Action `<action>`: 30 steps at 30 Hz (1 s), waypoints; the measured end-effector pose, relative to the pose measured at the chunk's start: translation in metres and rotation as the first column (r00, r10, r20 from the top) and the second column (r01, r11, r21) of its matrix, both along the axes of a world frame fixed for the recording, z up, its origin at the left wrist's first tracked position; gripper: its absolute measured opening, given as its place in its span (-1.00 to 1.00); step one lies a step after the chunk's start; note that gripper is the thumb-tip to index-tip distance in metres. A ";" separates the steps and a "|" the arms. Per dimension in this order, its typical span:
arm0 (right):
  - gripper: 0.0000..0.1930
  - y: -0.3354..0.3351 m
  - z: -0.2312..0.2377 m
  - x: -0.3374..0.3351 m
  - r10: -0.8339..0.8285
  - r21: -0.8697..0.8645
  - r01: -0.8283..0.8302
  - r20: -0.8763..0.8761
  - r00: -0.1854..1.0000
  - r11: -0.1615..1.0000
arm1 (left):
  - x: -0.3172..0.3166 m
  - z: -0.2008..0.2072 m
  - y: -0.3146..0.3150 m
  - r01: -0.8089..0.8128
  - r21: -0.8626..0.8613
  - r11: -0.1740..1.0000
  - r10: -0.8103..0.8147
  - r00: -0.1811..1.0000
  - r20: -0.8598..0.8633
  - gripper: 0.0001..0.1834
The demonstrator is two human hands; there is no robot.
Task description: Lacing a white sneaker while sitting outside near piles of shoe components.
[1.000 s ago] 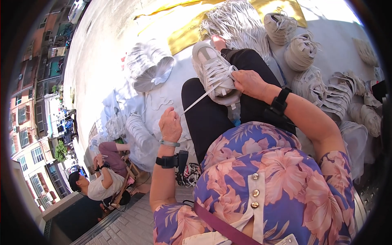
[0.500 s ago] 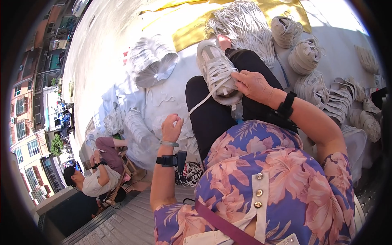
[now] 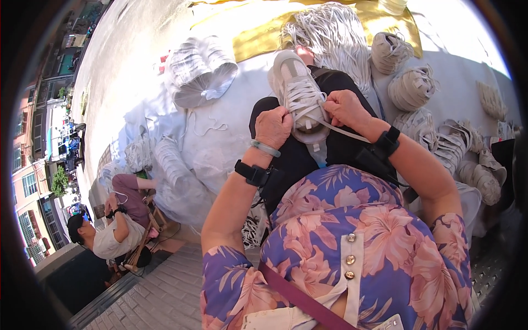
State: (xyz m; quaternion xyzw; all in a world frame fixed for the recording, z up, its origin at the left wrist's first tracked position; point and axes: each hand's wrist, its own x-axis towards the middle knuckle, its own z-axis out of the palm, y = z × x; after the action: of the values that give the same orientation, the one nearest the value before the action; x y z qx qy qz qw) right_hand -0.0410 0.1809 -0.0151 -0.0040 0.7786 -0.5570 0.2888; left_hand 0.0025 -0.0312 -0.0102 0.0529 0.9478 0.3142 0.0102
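A white sneaker rests on my lap, toe pointing away from me. My left hand is closed at the shoe's left side by the lace holes, pinching the lace. My right hand grips the white shoelace at the shoe's right side; a flat length of it runs toward my right wrist. Both wrists carry black bands, and the left one also has a pale green bracelet.
A heap of loose white laces lies on a yellow cloth ahead. Several laced white sneakers line the right. A stack of white shoes sits at left. Another person sits lower left.
My left hand has come up from beside my knee to the shoe's left side, taking up the lace's slack. My right hand stayed on the shoe.
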 end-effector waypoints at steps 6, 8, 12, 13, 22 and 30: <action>-0.79 -0.001 0.003 -0.001 -0.013 0.015 0.013 0.005 1.000 1.000 | 0.001 -0.001 0.005 0.061 -0.052 0.997 -0.066 0.993 -0.096 -0.85; -0.79 -0.001 0.003 -0.001 -0.021 0.012 0.021 0.010 1.000 1.000 | 0.001 0.001 0.006 0.058 -0.048 0.997 -0.062 0.994 -0.093 -0.85; -0.80 -0.003 0.007 0.001 -0.052 0.021 0.051 0.029 0.998 0.998 | 0.001 0.001 0.008 0.053 -0.034 0.998 -0.057 0.992 -0.116 -0.86; -0.80 -0.003 0.009 0.001 -0.071 0.031 0.070 0.040 0.997 0.997 | 0.001 0.001 0.008 0.052 -0.033 0.998 -0.055 0.992 -0.115 -0.86; -0.84 0.003 -0.005 -0.005 0.055 0.146 0.002 -0.384 0.922 0.989 | -0.008 0.014 0.008 0.035 -0.172 0.985 -0.095 0.931 -0.354 -0.91; -0.79 0.015 0.007 -0.015 0.140 0.334 0.085 -0.596 0.791 0.939 | -0.011 0.012 0.009 -0.057 -0.069 0.996 0.034 0.955 -0.294 -0.87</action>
State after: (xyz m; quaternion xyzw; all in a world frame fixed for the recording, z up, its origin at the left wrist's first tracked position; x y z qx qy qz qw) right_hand -0.0558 0.1958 -0.0081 -0.1448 0.9146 -0.3766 0.0258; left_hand -0.0084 -0.0224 0.0023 0.0766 0.9512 0.2664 -0.1354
